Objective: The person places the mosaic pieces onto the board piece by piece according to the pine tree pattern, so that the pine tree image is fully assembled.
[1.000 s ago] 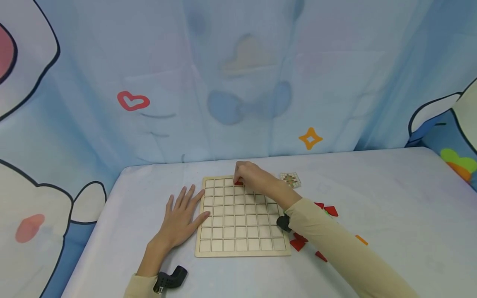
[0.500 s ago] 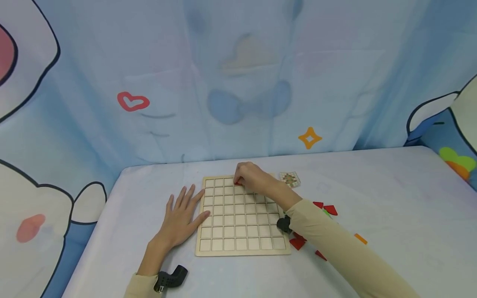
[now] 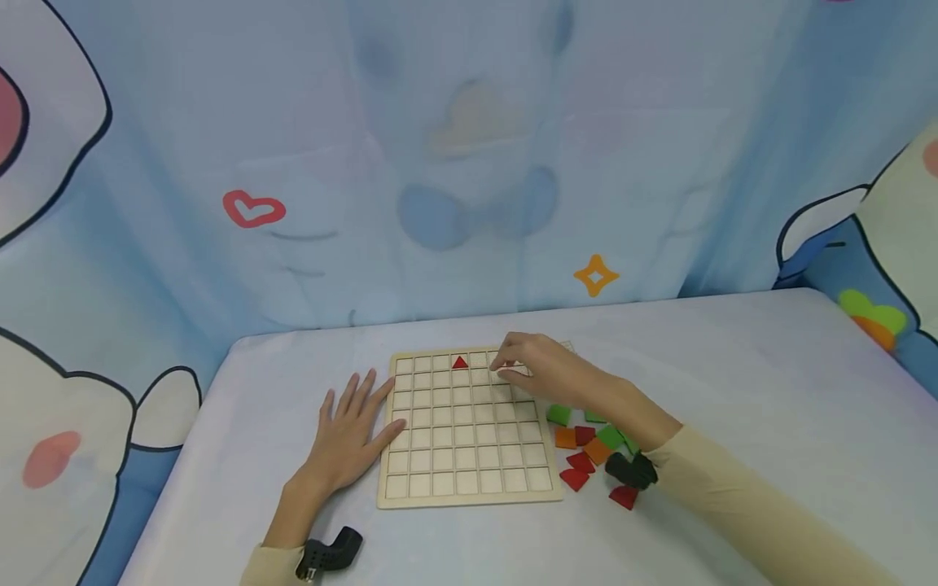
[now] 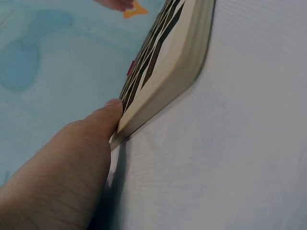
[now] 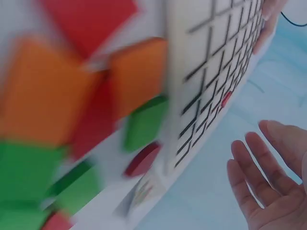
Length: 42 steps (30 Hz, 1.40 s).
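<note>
Coloured pieces lie beside a gridded board; the right grip hangs apart.

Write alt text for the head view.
A person's right hand hovers above a wooden grid board with a red triangle in its far row; the left hand touches the board's left edge. Red, orange and green pieces lie right of the board.

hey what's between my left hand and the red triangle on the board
Only bare squares of the wooden board; the head view shows no other piece between your left hand and the red triangle.
</note>
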Available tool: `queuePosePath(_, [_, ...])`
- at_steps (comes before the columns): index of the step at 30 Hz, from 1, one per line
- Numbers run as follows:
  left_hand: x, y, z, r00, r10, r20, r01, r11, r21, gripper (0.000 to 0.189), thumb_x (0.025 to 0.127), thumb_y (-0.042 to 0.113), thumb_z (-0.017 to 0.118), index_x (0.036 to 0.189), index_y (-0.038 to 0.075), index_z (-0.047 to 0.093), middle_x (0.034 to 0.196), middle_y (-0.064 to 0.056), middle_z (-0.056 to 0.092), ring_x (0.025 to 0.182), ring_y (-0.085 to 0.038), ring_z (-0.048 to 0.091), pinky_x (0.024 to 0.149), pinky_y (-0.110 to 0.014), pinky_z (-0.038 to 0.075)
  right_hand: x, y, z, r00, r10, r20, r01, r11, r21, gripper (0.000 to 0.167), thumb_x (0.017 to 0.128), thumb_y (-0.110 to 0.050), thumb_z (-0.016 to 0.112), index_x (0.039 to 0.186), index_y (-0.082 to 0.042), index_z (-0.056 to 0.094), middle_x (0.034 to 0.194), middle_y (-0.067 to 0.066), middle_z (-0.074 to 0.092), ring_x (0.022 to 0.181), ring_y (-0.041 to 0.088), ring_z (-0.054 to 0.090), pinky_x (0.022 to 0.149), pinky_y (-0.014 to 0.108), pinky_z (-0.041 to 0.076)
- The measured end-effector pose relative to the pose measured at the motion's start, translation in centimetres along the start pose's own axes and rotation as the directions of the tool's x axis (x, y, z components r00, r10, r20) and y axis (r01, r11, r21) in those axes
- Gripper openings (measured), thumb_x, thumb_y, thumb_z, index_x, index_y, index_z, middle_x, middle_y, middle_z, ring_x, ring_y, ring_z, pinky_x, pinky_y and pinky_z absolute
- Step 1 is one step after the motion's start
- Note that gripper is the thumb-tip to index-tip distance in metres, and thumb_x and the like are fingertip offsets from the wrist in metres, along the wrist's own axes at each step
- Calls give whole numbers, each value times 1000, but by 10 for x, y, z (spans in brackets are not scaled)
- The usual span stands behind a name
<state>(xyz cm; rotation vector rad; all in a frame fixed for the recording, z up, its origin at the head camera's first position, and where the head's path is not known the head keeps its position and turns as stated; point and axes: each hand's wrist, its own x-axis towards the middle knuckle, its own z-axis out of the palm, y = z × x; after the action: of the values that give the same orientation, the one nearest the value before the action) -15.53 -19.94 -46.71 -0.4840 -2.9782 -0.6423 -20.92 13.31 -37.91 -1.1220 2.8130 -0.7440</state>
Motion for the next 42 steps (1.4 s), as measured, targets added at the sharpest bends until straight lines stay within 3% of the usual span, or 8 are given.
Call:
queuePosePath(9, [-2, 0, -1, 1000, 15, -18, -15, 1000, -10, 72, 103, 49, 58, 163, 14, 39, 171, -19, 24, 159, -43, 14, 122, -70, 3, -72, 10, -9, 993, 108, 39, -105, 990, -90, 15, 93, -13, 81, 108, -11, 81, 107, -2, 67, 97, 18, 64, 84, 36, 61])
queuePosePath(17, [-5, -4, -4, 1000, 0, -14, 0, 1000, 17, 71, 103, 47, 57, 163, 13, 39, 171, -20, 25, 158, -44, 15, 122, -70, 5, -100, 18, -12, 988, 155, 22, -152, 983, -98, 19, 88, -16, 86, 106, -16, 80, 105, -3, 68, 99, 19, 66, 84, 35, 62])
queuePosePath(25, [-6, -1, -6, 1000, 0, -12, 0, 1000, 3, 70, 103, 46, 57, 162, 13, 40, 171, -20, 26, 158, -44, 14, 122, -70, 4, -98, 22, -13, 987, 159, 17, -158, 986, -57, 22, 88, -13, 86, 109, -12, 80, 106, -1, 67, 99, 20, 65, 84, 36, 62])
queuePosePath(32, [-5, 0, -3, 1000, 12, -23, -13, 1000, -4, 71, 103, 48, 58, 162, 13, 40, 170, -20, 26, 158, -44, 15, 122, -70, 4, -76, 28, -8, 989, 145, 34, -146, 989, 26, 22, 91, -9, 82, 112, -6, 78, 109, 3, 67, 94, 20, 62, 80, 32, 61])
queuePosePath(42, [-3, 3, -2, 1000, 14, -22, -14, 1000, 9, 71, 103, 48, 57, 163, 14, 39, 171, -19, 26, 158, -44, 15, 122, -70, 4, -55, 37, 2, 990, 135, 28, -136, 991, 5, 18, 89, -2, 82, 107, -1, 78, 106, 8, 67, 91, 20, 62, 81, 32, 61])
